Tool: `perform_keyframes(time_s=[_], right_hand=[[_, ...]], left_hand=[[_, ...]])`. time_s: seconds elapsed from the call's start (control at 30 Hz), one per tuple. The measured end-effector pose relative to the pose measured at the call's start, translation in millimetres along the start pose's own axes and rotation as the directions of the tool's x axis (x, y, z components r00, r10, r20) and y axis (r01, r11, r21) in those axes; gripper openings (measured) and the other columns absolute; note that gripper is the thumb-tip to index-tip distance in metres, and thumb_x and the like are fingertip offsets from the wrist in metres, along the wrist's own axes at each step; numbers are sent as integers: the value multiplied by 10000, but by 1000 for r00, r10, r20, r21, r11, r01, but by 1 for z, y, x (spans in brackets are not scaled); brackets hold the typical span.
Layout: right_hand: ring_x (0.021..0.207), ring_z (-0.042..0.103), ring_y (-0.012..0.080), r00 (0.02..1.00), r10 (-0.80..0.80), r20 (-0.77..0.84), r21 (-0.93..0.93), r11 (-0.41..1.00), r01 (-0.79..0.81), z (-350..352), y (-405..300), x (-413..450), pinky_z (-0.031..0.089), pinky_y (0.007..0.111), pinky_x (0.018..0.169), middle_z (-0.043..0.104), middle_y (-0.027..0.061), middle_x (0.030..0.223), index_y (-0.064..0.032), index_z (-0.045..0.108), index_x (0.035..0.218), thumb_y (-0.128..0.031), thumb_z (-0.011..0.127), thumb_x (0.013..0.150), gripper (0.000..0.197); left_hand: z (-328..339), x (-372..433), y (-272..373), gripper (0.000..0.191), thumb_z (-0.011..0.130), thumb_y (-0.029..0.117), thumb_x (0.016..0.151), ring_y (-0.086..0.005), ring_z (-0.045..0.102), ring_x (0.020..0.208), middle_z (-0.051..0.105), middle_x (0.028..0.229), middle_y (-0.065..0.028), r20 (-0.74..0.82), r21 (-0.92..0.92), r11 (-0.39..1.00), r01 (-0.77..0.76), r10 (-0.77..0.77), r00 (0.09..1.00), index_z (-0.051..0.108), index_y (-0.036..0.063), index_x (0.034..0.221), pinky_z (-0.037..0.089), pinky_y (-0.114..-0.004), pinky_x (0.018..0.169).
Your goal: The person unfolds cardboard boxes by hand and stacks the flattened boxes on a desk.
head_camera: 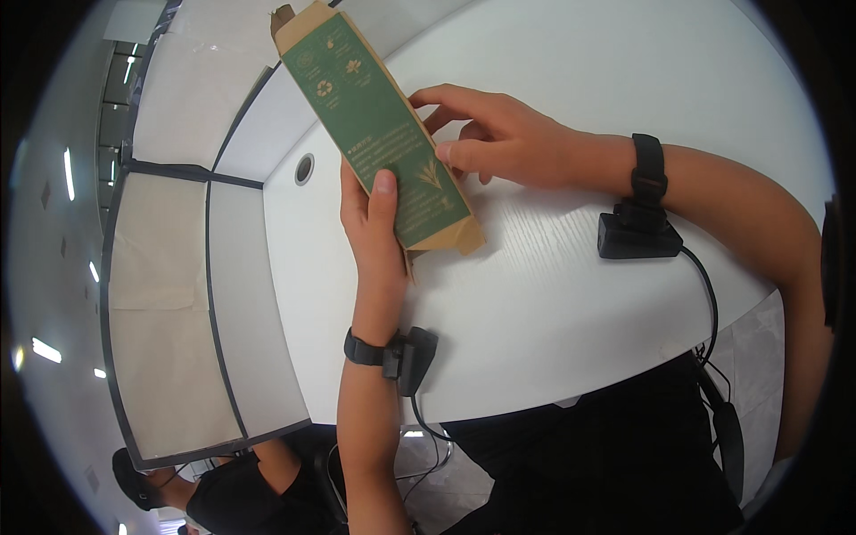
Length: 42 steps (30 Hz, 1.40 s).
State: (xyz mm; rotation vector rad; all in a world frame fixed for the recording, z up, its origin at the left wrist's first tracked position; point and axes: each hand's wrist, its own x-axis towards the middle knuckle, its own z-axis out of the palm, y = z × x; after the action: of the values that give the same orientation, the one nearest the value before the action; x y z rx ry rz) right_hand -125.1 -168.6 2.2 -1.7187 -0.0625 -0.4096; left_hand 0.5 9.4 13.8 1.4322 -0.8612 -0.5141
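Note:
A green and kraft-brown cardboard box is tilted over the white desk, its printed face towards me. That face carries pale icons and writing. My left hand grips the box near its lower end, thumb flat on the green face and fingers behind the left edge. Flaps stick out at both ends, and the lower flap looks unfolded. At the box's right edge is my right hand, with its fingers spread and the thumb and forefinger tips at the cardboard. Whether anything is inside the box is hidden.
The white desk has a round cable grommet near the partition panel on the left. Black wrist-strapped devices trail cables over the desk's front edge. Beyond the partition sits another person in black.

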Motion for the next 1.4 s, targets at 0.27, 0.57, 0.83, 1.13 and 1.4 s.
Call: perform_keyframes(time_s=[0.27,0.57,0.83,1.13,1.4], right_hand=[[834,609,123,991,17,-132,-62,998,-25,2,7,4,516,271,765,593,99,1088,-21,355,1534,-321,739,926,779],[777,547,72,978,-5,-209,-90,996,-14,-1,8,5,518,218,691,469,30,1033,-64,411,1498,-203,763,911,698],[829,650,157,971,-91,-219,-113,991,68,-1,12,5,566,294,741,543,89,1005,-92,358,1471,-156,688,934,634],[734,640,134,978,-123,-169,2,992,125,0,3,2,554,300,665,620,79,947,-80,375,1488,-117,458,977,519],[952,627,115,994,-80,-73,-28,997,78,0,0,2,546,266,781,617,74,1076,-176,349,1565,-194,528,1038,557]], left_hand=[[-6,-7,-1,578,487,482,1013,-230,647,1088,629,1244,-150,-27,-227,956,188,-200,979,521,12,1348,537,-352,911],[1,-4,2,459,493,325,1043,-195,624,1091,623,1239,-123,-71,-85,994,65,-71,995,521,-18,1347,497,-308,938],[-1,-2,-5,384,479,217,1067,-157,608,1079,635,1245,-120,-69,35,999,-26,29,997,528,-54,1335,490,-303,956],[2,2,-3,406,484,142,1068,-167,502,1238,527,1380,-123,-165,187,969,-161,192,967,424,-19,1435,390,-324,1075],[4,0,-1,826,685,255,949,-258,401,1369,386,1495,-143,-133,300,940,-161,208,969,206,33,1584,330,-387,1146]])
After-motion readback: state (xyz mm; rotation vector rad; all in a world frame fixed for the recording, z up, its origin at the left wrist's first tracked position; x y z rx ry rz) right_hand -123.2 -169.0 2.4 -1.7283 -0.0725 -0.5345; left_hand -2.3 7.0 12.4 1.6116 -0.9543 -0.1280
